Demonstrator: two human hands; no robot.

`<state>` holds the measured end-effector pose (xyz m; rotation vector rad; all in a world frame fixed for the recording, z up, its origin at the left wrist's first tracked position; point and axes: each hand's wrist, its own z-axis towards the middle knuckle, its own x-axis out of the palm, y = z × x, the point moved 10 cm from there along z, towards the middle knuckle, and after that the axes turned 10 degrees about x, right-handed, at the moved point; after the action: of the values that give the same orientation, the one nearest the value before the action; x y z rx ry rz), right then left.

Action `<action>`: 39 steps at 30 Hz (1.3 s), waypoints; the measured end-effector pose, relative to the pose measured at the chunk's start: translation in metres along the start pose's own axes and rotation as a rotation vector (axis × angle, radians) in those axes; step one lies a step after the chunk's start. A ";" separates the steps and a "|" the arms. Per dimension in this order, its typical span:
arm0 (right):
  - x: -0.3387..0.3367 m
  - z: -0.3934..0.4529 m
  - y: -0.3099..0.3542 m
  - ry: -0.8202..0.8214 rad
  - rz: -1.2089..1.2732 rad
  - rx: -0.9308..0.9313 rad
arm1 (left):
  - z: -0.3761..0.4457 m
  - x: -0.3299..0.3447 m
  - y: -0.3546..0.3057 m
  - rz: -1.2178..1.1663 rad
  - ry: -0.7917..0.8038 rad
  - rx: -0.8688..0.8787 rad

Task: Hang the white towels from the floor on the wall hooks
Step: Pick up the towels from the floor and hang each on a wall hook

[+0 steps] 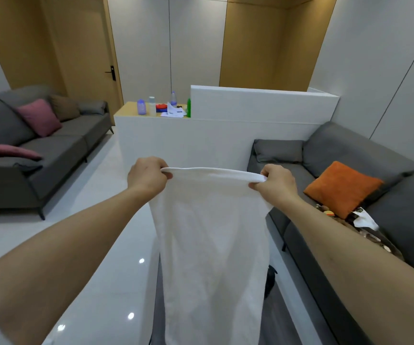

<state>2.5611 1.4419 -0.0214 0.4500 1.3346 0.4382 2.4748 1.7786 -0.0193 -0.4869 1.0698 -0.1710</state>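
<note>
A white towel [213,245] was held up at the centre, its long axis vertical, hanging from 12 to 6 o'clock. Its top edge was pinched by the left hand [147,176] at 9 o'clock and the right hand [276,184] at 3 o'clock. Bottles [141,107] stood on a counter [136,109] at 11 o'clock; no label could be read.

Orange cushion [342,189] on the grey sofa [350,150]; bottles [141,107] behind.

Single head-worn wide-angle view, looking forward and slightly downward from standing height; both outstretched forearms are entering from the lower corners, close to the lens, with the low white partition wall [225,135] lying farther ahead.
</note>
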 end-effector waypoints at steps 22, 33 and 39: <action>-0.010 0.020 -0.001 -0.095 0.116 -0.160 | 0.000 -0.016 -0.001 0.041 -0.239 -0.013; 0.118 -0.178 -0.206 0.339 -0.035 -0.022 | -0.305 0.125 0.039 0.103 0.175 -0.272; 0.171 -0.278 -0.311 0.603 -0.191 0.108 | -0.439 0.199 0.053 0.190 0.501 -0.340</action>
<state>2.3326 1.2921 -0.3802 0.2807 1.9737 0.3542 2.1817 1.6210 -0.3724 -0.6631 1.6422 0.0654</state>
